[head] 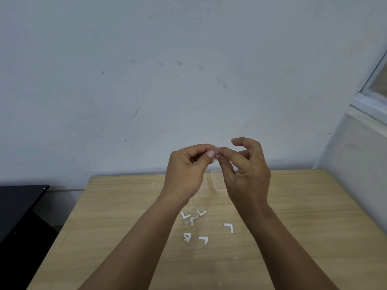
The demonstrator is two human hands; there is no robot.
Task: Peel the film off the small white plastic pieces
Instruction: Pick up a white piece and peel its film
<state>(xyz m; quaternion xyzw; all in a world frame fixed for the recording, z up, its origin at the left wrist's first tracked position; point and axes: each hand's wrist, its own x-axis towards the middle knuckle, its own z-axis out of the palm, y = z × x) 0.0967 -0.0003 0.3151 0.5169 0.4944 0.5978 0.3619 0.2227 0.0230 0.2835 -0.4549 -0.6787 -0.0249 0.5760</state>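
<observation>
This looks like a plain, sparsely furnished workroom or office rather than a home. A small wooden table (293, 206) with a pale laminate top stands pushed into a corner against a bare, pale blue-grey painted wall (146, 80) that carries scuffs and dark smudges. On the right, a white window frame (372, 88) sits above a ledge. A black piece of furniture (18, 208) stands just beside the table's left edge.

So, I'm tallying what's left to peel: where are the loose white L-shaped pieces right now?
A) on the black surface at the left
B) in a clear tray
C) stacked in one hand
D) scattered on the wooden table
D: the L-shaped pieces lie scattered on the wooden table, below the raised hands.
</observation>
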